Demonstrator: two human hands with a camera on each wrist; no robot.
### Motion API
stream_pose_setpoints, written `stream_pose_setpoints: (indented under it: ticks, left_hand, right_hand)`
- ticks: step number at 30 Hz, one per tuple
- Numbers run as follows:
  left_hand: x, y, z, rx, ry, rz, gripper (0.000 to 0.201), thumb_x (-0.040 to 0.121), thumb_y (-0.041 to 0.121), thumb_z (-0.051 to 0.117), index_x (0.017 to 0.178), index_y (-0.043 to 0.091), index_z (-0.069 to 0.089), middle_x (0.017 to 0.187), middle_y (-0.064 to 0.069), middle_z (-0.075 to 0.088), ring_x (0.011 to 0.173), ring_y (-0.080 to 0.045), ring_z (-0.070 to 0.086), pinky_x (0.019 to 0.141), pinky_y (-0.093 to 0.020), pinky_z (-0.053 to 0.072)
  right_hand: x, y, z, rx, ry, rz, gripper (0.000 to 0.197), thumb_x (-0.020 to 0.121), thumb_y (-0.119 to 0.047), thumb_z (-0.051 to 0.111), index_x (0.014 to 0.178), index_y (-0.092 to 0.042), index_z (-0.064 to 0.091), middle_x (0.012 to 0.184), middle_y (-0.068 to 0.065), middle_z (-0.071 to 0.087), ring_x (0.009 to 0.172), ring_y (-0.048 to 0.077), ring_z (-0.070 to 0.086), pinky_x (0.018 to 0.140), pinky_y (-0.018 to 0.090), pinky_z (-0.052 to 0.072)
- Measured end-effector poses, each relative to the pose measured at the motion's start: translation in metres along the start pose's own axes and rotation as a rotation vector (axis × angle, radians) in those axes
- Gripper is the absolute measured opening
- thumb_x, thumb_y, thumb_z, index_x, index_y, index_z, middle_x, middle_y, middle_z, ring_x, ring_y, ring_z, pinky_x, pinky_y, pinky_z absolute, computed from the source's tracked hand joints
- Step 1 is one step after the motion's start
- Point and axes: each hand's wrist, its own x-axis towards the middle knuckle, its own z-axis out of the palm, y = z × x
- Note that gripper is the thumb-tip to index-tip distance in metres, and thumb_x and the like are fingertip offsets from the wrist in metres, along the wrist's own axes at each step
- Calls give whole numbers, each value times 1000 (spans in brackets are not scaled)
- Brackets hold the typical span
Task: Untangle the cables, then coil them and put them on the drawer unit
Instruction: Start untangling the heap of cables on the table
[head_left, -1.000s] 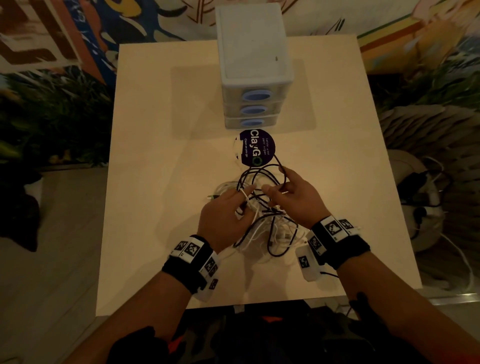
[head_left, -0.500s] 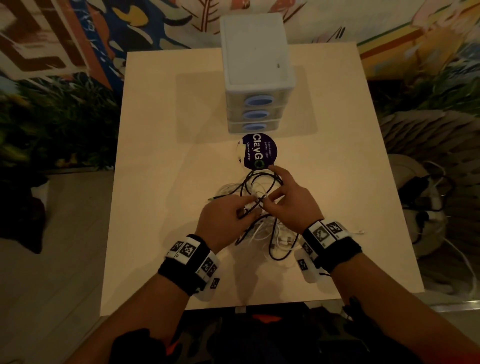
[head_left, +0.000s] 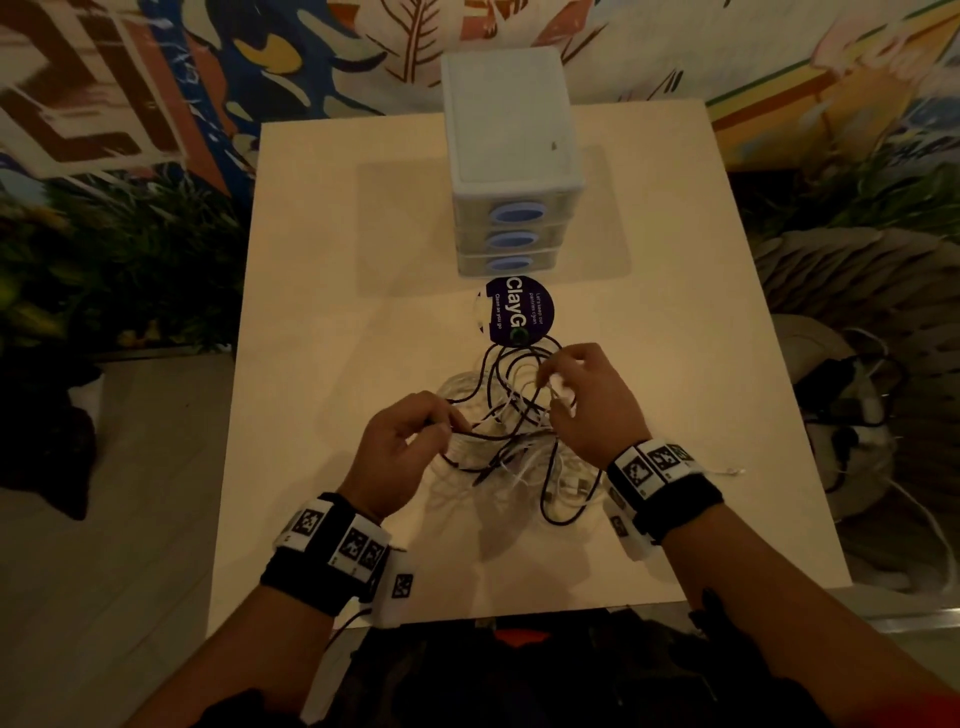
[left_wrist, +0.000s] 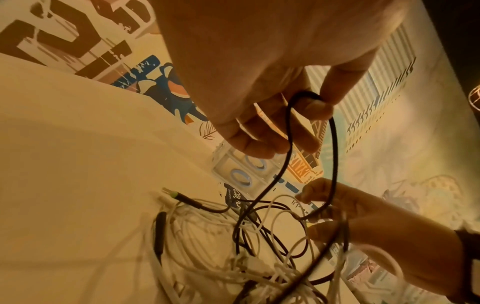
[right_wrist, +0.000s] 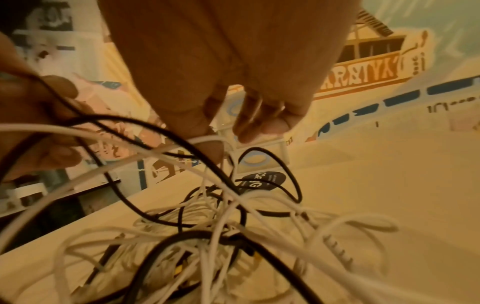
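Note:
A tangle of black and white cables (head_left: 511, 441) lies on the pale table (head_left: 322, 291) in front of me. My left hand (head_left: 415, 431) pinches a loop of black cable (left_wrist: 306, 98) between thumb and forefinger, lifted above the heap. My right hand (head_left: 576, 384) pinches a white cable (right_wrist: 205, 140) at the heap's far right. Both hands hover over the tangle, a little apart. The white drawer unit (head_left: 511, 156) with three blue handles stands behind the heap, its top bare.
A round dark "ClayGo" sign (head_left: 517, 312) lies between the drawer unit and the cables, with one black loop touching it. A white plug end (head_left: 730, 470) lies to the right of my right wrist. Beyond the table's right edge sit more cables (head_left: 852, 405).
My hands have drawn apart, the left toward me and leftwards with the black cable, the right to the far right with a white one. The tangle has spread a little.

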Motion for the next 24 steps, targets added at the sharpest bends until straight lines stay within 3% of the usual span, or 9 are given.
stream_pose_setpoints:
  ticks: [2, 4, 9, 11, 12, 14, 17, 21, 24]
  left_hand:
    - [3, 3, 2, -38, 10, -31, 23, 87, 18, 51, 70, 4, 59, 86, -6, 71, 89, -25, 66, 77, -42, 51]
    - [5, 8, 5, -76, 18, -42, 25, 94, 16, 50, 76, 4, 61, 84, -5, 72, 88, -28, 68, 81, -40, 51]
    - [12, 9, 5, 5, 196, -134, 23, 106, 22, 48, 90, 14, 63, 85, -1, 69, 81, -21, 64, 74, -41, 49]
    - [13, 6, 4, 227, 299, -178, 10, 99, 31, 64, 108, 27, 60, 99, 9, 64, 80, -9, 61, 70, -28, 48]
    - [13, 5, 4, 356, 357, -165, 26, 92, 32, 72, 113, 30, 56, 104, 10, 58, 80, -8, 57, 68, -22, 47]
    - [11, 5, 3, 485, 418, -42, 33, 83, 29, 80, 101, 25, 52, 95, 8, 51, 71, -9, 48, 63, -20, 41]
    - [7, 14, 15, 600, 156, 52, 27, 87, 38, 74, 79, 26, 52, 66, 10, 49, 59, -7, 46, 57, -25, 40]
    - [11, 9, 43, 672, -79, -102, 43, 90, 67, 59, 128, 46, 56, 86, 14, 69, 64, 2, 54, 60, -22, 44]
    - [18, 4, 50, 668, -48, -74, 31, 98, 56, 55, 113, 35, 72, 86, 6, 72, 55, -2, 48, 58, -30, 43]
  right_hand:
    - [1, -3, 3, -107, -96, -148, 42, 75, -11, 72, 108, -37, 68, 132, 0, 53, 107, 24, 56, 91, 40, 48]
    - [0, -8, 5, -174, -147, -222, 29, 80, -28, 77, 106, -40, 75, 129, 0, 58, 107, 25, 56, 89, 42, 47]
    - [2, -9, 0, -162, 81, -225, 21, 88, -53, 68, 95, -38, 81, 120, -8, 69, 104, 27, 55, 83, 42, 44]
    - [3, -12, -5, -73, 133, -259, 24, 90, -50, 68, 97, -32, 81, 105, -9, 69, 95, 19, 56, 78, 36, 45]
    - [3, -16, -8, 8, 118, -245, 23, 90, -46, 69, 98, -29, 81, 95, -10, 67, 89, 14, 56, 75, 33, 46]
    - [3, -25, -11, 199, 62, -129, 14, 91, -38, 72, 95, -28, 80, 81, -14, 64, 79, 6, 59, 72, 25, 48]
    - [3, -40, -14, 570, 56, 109, 7, 91, -26, 75, 85, -30, 76, 76, -6, 74, 73, 11, 72, 74, 30, 59]
    - [2, -45, -11, 772, -21, 126, 5, 91, -21, 75, 88, -17, 76, 76, 4, 74, 71, 28, 74, 73, 44, 62]
    - [-1, -45, -5, 836, -49, 102, 12, 89, -28, 76, 93, -16, 75, 81, 7, 75, 79, 31, 73, 77, 48, 61]
